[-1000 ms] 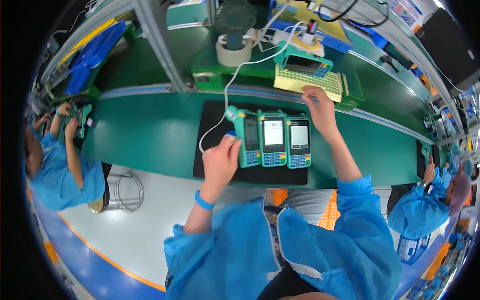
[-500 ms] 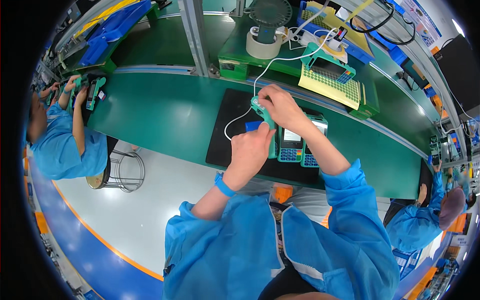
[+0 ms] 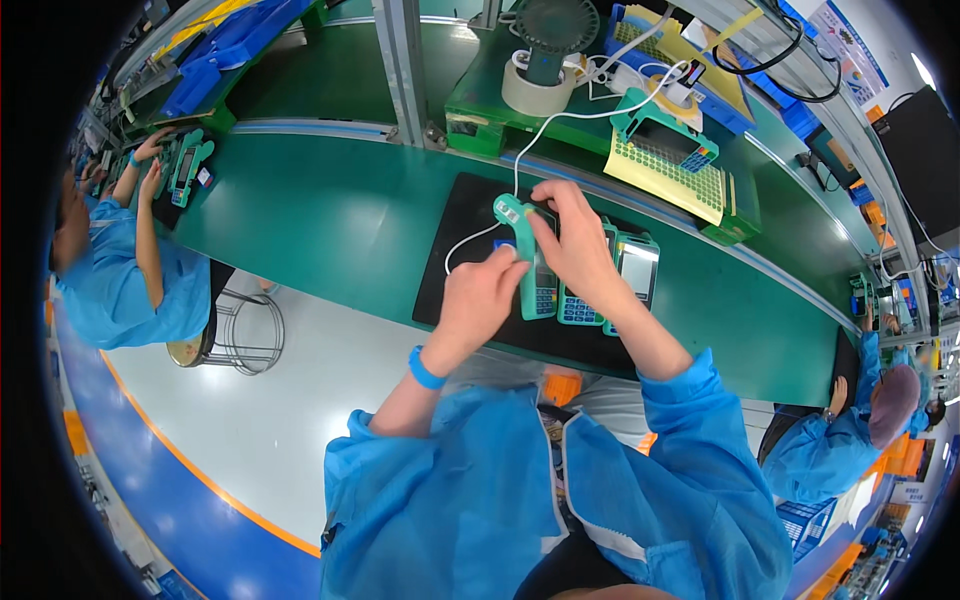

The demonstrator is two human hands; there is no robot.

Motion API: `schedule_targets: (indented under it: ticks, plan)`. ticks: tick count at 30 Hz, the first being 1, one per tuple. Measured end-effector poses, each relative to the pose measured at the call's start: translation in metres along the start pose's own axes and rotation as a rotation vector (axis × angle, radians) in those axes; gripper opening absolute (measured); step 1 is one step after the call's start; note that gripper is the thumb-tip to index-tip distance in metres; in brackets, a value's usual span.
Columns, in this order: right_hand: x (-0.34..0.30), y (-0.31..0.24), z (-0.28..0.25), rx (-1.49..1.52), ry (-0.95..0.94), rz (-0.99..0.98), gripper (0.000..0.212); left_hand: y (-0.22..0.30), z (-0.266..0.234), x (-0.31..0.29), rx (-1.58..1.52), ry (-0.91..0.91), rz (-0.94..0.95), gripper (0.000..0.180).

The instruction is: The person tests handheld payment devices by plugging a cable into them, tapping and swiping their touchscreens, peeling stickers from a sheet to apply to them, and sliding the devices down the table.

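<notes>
A green handheld payment terminal (image 3: 528, 262) with a dark keypad stands tilted on the black mat (image 3: 440, 270). My right hand (image 3: 580, 250) grips its upper part, thumb against the near face and fingers curled over the far side. With bent fingers, my left hand (image 3: 472, 305) pinches a small blue card (image 3: 503, 243) at the terminal's left side; the fingers partly hide it. Two more green payment terminals lie to the right, one with its keypad (image 3: 580, 308) showing below my right hand, the other with a lit, pale screen (image 3: 637, 268).
A white cable (image 3: 530, 150) runs from the raised green shelf (image 3: 475, 95) to the mat. On that shelf are a fan (image 3: 555, 30), a tape roll (image 3: 535, 95), another terminal (image 3: 665, 135) and a yellow dotted sheet (image 3: 665, 185). Co-workers sit left (image 3: 140, 290) and right (image 3: 840, 445).
The held terminal has turned so its keypad shows more. My left hand has shifted left to the blue card, and my right hand has slid lower on the terminal.
</notes>
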State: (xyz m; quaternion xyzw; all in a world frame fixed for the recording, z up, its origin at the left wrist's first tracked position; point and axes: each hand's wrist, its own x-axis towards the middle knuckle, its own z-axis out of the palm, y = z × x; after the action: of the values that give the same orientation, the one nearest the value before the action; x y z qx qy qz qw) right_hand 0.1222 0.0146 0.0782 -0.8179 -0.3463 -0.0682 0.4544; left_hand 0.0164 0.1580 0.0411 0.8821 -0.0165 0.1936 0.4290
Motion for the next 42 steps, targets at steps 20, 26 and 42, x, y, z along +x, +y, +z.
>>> schedule_targets:
  ticks: [20,26,42]
  plan:
    - [-0.086,-0.014,0.06,-0.243,-0.001,0.013,0.09,-0.032,-0.016,-0.024,-0.302,-0.162,-0.294,0.024]
    - [-0.086,-0.016,0.056,-0.117,0.017,0.043,0.091,-0.037,-0.013,-0.023,-0.26,-0.166,-0.3,0.023]
    - [-0.084,-0.019,0.061,-0.134,0.092,0.072,0.097,-0.037,-0.004,-0.027,-0.149,-0.043,-0.216,0.021]
